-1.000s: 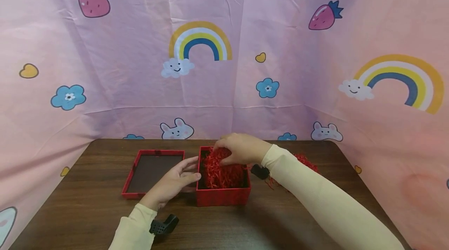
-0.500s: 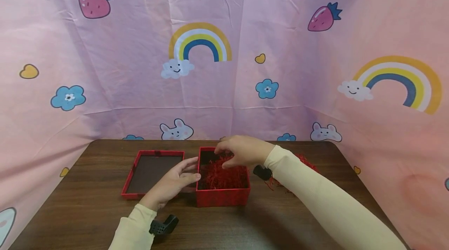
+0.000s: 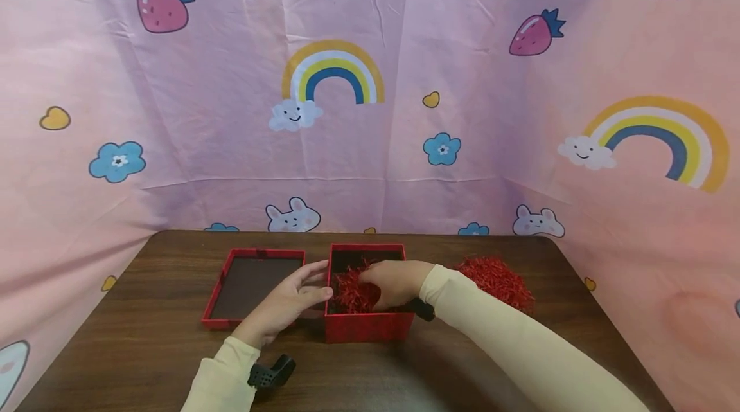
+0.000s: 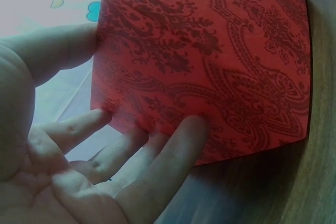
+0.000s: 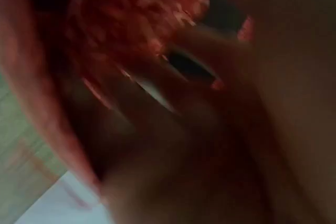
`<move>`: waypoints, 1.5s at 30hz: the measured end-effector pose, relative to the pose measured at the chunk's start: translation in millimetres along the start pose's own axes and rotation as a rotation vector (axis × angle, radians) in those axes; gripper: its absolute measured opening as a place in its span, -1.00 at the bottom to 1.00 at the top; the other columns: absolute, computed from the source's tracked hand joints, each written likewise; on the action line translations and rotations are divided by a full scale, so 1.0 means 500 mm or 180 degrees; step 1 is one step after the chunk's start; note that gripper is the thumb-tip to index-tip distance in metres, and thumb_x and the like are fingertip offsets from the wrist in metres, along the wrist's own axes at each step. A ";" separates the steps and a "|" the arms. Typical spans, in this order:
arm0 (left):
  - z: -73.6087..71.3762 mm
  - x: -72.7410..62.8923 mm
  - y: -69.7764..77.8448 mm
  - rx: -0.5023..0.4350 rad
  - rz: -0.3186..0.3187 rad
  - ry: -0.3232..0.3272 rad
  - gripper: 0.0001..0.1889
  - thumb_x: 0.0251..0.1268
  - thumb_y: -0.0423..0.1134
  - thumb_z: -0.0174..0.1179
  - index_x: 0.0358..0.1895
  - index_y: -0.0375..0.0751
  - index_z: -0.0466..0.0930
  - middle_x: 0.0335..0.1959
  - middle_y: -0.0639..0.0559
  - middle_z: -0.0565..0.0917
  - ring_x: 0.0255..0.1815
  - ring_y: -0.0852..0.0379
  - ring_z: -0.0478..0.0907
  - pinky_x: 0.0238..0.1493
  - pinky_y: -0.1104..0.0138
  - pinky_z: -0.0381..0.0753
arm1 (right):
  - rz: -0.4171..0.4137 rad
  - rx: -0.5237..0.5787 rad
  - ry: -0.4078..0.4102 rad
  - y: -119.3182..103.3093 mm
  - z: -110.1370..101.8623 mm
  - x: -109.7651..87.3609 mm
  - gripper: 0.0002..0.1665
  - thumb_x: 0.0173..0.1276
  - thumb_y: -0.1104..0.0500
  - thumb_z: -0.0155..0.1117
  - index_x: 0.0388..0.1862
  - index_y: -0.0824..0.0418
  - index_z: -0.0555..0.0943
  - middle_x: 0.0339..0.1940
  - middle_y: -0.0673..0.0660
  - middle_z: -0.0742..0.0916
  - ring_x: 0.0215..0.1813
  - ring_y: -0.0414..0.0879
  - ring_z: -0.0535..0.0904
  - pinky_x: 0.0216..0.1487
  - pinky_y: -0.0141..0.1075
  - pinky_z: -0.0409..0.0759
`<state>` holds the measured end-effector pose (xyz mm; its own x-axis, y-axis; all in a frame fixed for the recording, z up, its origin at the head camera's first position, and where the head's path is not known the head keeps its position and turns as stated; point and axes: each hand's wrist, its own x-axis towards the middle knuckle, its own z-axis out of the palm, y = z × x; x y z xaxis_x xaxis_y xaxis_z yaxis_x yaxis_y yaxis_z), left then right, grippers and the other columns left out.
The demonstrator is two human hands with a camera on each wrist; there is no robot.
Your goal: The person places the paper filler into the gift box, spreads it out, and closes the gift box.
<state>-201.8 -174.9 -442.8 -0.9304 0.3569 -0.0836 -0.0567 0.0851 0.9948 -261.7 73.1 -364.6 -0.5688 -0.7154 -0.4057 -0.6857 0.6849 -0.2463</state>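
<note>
Nearest me, on the dark wooden desk (image 3: 144, 360), the left hand (image 3: 283, 303) lies with its fingers (image 4: 173, 156) straight and slightly spread, flat against the left wall of the square red patterned cardboard box (image 3: 367, 325), steadying it. The right hand (image 3: 393, 283) is down inside that box, in the crinkled red shredded paper filling (image 3: 349, 293); its fingers curl into the shreds, though the wrist view is too blurred to tell how tightly. That filling looks featherlight, springy and loose, so it wants gathering in soft handfuls from above rather than a pinch. Left of the box lies its shallow red lid (image 3: 254, 283), inside up. Farther back to the right sits a loose heap of red shredded paper (image 3: 497, 280).
</note>
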 end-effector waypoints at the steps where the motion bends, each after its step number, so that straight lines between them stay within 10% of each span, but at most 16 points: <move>1: 0.000 0.000 -0.001 0.0005 -0.0005 0.0013 -0.22 0.50 -0.15 0.27 0.64 -0.18 0.07 0.58 -0.39 0.21 0.42 -0.30 0.44 0.15 -0.01 0.69 | -0.0009 -0.0007 -0.0058 0.000 0.005 0.002 -0.41 0.33 0.07 0.50 0.33 0.06 0.61 0.16 -0.04 0.71 0.24 -0.16 0.60 0.33 -0.20 0.56; 12: 0.001 0.002 -0.004 0.0024 -0.0028 0.0041 -0.23 0.50 -0.16 0.26 0.64 -0.17 0.09 0.59 -0.38 0.20 0.42 -0.27 0.44 0.15 0.01 0.69 | -0.0184 0.0058 -0.0183 0.010 -0.004 -0.003 -0.42 0.41 0.08 0.42 0.39 0.02 0.58 0.26 -0.09 0.67 0.33 -0.20 0.53 0.40 -0.19 0.49; 25: 0.012 0.003 0.001 -0.0142 -0.0197 0.0078 -0.20 0.52 -0.17 0.23 0.67 0.00 -0.01 0.57 -0.42 0.16 0.44 -0.43 0.37 0.05 -0.09 0.72 | -0.0279 0.0377 0.0964 0.106 -0.080 -0.156 -0.51 0.48 0.13 0.37 0.34 0.16 0.59 0.26 0.09 0.68 0.26 0.05 0.62 0.28 -0.05 0.61; 45: 0.012 0.007 -0.002 -0.0170 -0.0207 0.0075 -0.20 0.51 -0.12 0.25 0.66 -0.03 0.01 0.57 -0.45 0.13 0.46 -0.46 0.34 -0.02 -0.08 0.75 | 0.0757 0.0905 0.1365 0.376 0.136 -0.341 0.09 0.33 -0.21 0.47 0.66 0.16 0.20 0.58 0.37 0.33 0.55 0.45 0.22 0.34 0.47 0.31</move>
<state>-202.8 -168.4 -444.6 -0.9323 0.3302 -0.1474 -0.1360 0.0576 0.9890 -262.9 333.1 -401.5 -0.8669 -0.4883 -0.0999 -0.4006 0.8019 -0.4433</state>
